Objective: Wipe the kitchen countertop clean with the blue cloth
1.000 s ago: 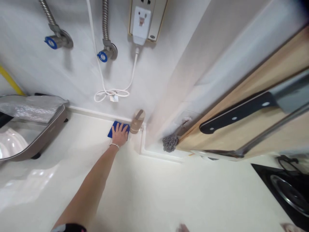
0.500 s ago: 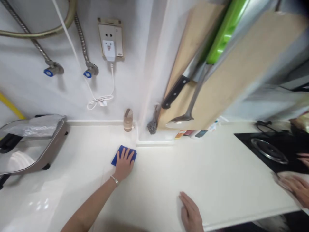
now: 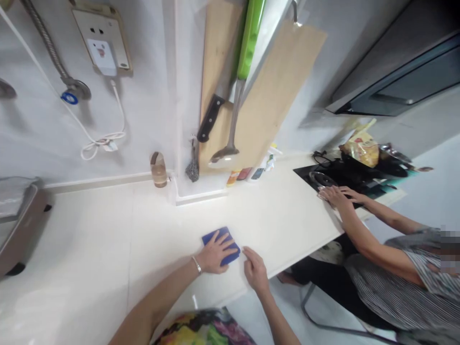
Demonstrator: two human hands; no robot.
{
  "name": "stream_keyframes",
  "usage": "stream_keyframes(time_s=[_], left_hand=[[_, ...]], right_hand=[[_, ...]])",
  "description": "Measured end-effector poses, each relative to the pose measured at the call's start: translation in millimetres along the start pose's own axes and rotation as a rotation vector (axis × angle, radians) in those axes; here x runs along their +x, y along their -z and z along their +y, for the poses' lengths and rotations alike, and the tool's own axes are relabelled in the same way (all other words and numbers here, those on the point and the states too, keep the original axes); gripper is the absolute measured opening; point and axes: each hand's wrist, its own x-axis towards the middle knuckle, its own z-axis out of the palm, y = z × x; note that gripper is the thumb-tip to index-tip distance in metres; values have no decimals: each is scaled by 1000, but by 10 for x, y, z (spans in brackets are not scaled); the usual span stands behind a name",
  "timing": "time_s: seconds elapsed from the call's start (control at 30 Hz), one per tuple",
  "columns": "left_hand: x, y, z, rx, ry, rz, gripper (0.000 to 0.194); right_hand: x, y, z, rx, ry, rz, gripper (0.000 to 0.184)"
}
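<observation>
one blue cloth (image 3: 221, 244) lies on the one white worktop (image 3: 108, 249). four hands are in view: the person's own left hand (image 3: 215, 253) and right hand (image 3: 256, 269), and two more, the co-worker's hands (image 3: 332, 195), at the stove. two wooden boards (image 3: 273, 96) hang on the wall, with one green board (image 3: 249, 40) between them. there is one black-handled knife (image 3: 209, 117), one metal ladle (image 3: 228, 139), one steel scourer (image 3: 192, 170) and one small bottle (image 3: 158, 168). one wall socket (image 3: 102, 45) carries one white plug (image 3: 104, 60) with one white cable (image 3: 102, 141). one blue-capped valve (image 3: 72, 93) shows clearly. one yellow bag (image 3: 361, 146) sits by the one stove (image 3: 323, 177).
</observation>
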Motion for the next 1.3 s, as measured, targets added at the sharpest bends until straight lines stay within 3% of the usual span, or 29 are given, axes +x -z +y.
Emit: stream_keyframes(time_s=[0.07, 0.13, 0.23, 0.33, 0.43, 0.53, 0.63, 0.73, 1.0, 1.13, 1.3], left_hand=[[-67, 71, -64, -41, -8, 10, 61], [-251, 172, -208, -52, 74, 93, 55], [-684, 351, -525, 18, 388, 329, 49], [-1142, 490, -823, 162, 670, 480, 52], [-1463, 531, -958, 280, 850, 499, 57], [-1592, 502, -929, 306, 917, 483, 58], [-1583, 482, -852, 315, 933, 487, 58], [-1539, 501, -814, 317, 938, 469, 58], [-1525, 510, -813, 333, 945, 458, 58], [-1565, 468, -842, 375, 924, 492, 57], [-1613, 421, -913, 418, 877, 552, 56]], right_hand=[[51, 7, -11, 19, -38, 15, 35], [141, -26, -81, 7, -67, 27, 35], [330, -194, -386, -78, -48, 28, 41], [515, -471, -844, -225, 65, -98, 50], [613, -718, -1178, -343, 157, -278, 55], [602, -786, -1235, -368, 164, -349, 57], [530, -643, -1081, -360, 178, -377, 57], [455, -365, -823, -382, 112, -357, 57], [312, 358, 93, -561, -85, -214, 55], [381, 455, 534, -600, -125, -152, 54], [718, 280, 839, -669, -250, 60, 53]])
